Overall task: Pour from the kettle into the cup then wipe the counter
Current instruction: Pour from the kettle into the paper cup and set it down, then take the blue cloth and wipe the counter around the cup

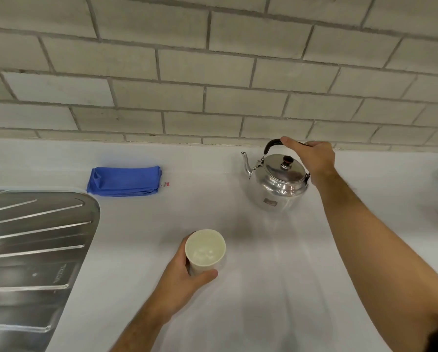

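While upright, cup (pixel 204 251) w/in L fingers (pixel 207 274).

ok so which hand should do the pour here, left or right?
Right. The right hand already grips the kettle by its black handle, spout pointing toward the cup side. The left hand is wrapped around the cup, steadying it upright on the counter.
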The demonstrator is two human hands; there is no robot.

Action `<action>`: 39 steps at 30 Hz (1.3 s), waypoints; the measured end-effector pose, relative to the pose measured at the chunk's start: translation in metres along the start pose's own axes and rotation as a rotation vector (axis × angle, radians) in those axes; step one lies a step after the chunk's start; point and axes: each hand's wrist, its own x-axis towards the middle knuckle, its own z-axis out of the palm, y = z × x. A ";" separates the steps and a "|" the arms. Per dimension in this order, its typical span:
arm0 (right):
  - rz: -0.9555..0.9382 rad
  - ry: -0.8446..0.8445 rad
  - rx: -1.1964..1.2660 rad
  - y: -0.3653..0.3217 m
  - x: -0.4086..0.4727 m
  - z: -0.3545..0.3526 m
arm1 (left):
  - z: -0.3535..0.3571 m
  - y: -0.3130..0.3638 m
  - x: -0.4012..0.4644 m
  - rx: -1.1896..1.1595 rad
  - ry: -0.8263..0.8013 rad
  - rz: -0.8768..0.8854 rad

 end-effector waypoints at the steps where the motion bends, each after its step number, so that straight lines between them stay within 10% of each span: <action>1: 0.001 -0.005 0.005 0.001 0.003 0.002 | 0.000 0.000 0.000 0.001 -0.002 -0.005; 15: -0.060 -0.116 -0.106 0.004 0.008 0.001 | -0.004 0.013 -0.005 0.060 -0.036 -0.076; 21: -0.441 0.195 -0.220 -0.007 -0.015 0.013 | -0.045 0.028 0.000 0.173 -0.084 -0.145; 32: -0.246 -0.605 -0.109 -0.076 -0.099 0.165 | -0.167 0.048 0.086 0.258 0.543 -0.172; 39: -0.154 -0.687 -0.465 -0.071 -0.110 0.276 | -0.212 0.018 0.118 1.160 0.296 -0.084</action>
